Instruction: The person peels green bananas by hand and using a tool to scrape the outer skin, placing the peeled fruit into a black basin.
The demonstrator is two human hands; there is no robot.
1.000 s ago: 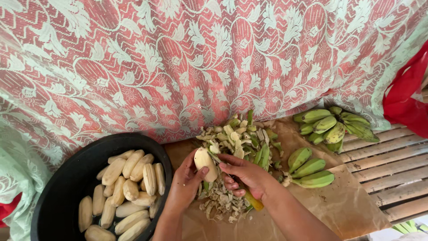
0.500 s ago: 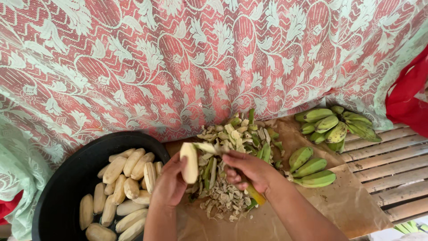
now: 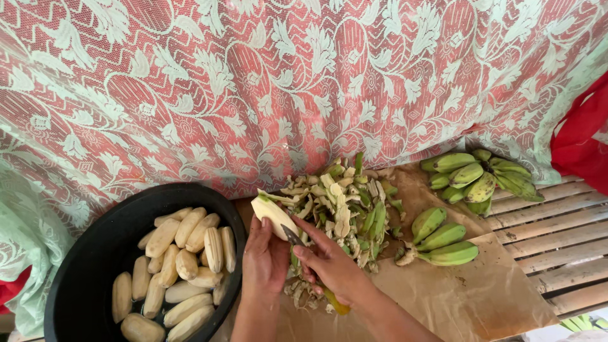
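My left hand (image 3: 265, 259) grips a mostly peeled pale banana (image 3: 271, 213), tip pointing up-left, a strip of green peel still at its top. My right hand (image 3: 329, 266) grips a knife (image 3: 292, 236) with a yellow handle that shows below the palm; the blade lies against the banana. Both hands hover over a heap of green and pale peelings (image 3: 342, 212) on brown paper (image 3: 481, 297). To the left, a black basin (image 3: 120, 234) holds several peeled bananas (image 3: 183, 259) in water.
Three green bananas (image 3: 440, 237) lie on the paper right of the peelings, and a bigger green bunch (image 3: 478, 177) sits further back right. A red and white lace cloth (image 3: 285, 88) hangs behind. A slatted bamboo bench (image 3: 557, 234) extends right; red fabric (image 3: 579, 139) lies at the right edge.
My left hand swung the banana out toward the basin, then brought it back upright. My right hand shifted left and set the knife blade against the banana.
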